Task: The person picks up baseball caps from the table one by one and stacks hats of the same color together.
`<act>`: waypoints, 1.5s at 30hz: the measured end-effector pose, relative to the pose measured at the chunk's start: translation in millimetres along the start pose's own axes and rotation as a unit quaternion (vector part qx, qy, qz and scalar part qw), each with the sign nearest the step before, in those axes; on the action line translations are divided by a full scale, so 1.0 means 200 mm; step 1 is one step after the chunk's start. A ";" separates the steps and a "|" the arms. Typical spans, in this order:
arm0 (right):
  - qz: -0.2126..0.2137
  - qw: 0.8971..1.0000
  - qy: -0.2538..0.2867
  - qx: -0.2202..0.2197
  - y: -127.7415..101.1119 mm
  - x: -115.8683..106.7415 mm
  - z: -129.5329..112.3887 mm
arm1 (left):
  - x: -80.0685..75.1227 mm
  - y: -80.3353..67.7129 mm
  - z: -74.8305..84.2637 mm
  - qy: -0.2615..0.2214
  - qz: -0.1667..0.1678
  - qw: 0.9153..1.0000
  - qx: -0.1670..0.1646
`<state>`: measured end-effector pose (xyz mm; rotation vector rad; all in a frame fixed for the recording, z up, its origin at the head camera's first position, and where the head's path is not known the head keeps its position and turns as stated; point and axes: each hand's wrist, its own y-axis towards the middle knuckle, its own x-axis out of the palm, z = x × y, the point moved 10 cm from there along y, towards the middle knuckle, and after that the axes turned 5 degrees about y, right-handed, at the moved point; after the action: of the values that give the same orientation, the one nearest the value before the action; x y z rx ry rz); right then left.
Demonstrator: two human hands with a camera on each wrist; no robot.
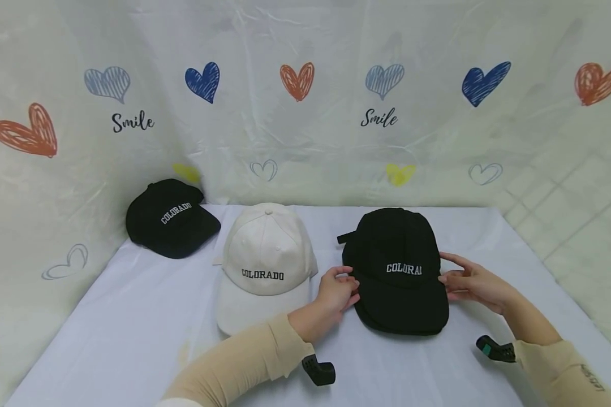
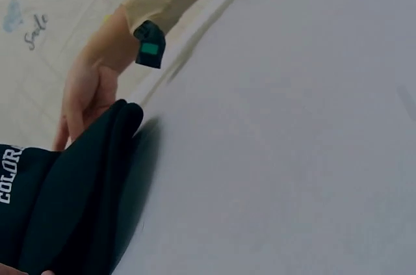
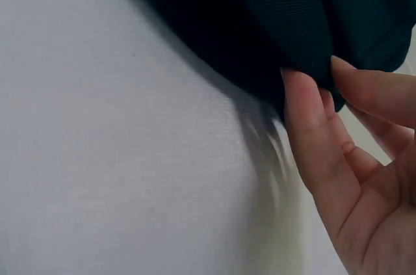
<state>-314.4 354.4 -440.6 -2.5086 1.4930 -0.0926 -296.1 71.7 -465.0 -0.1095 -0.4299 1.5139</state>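
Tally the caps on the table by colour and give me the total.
Black caps: 2, one at the back left and one between the left hand and the right hand.
White caps: 1.
Total: 3 caps.

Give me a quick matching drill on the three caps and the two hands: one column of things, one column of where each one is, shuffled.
Things:
1. white cap
2. far black cap
3. near black cap
4. left hand

Places or states:
A. back left corner of the table, by the curtain
B. between the two hands, with the right hand at its other side
C. middle of the table, brim toward the camera
D. touching the left side of a black cap

Pairs: 1-C, 2-A, 3-B, 4-D
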 end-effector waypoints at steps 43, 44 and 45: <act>-0.035 0.999 -0.014 0.033 0.01 0.04 0.03 | -0.02 0.01 0.00 0.117 -0.033 0.992 0.008; -0.030 0.999 -0.018 0.033 0.01 0.03 0.03 | -0.02 0.00 0.00 0.113 -0.034 0.993 0.005; -0.027 0.999 -0.022 0.032 0.01 0.03 0.02 | -0.03 0.00 0.00 0.108 -0.036 0.993 0.004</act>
<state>-312.4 349.9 -445.8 -2.4846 1.3844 -0.0925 -296.0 66.7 -465.9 -0.2479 -0.2516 1.4153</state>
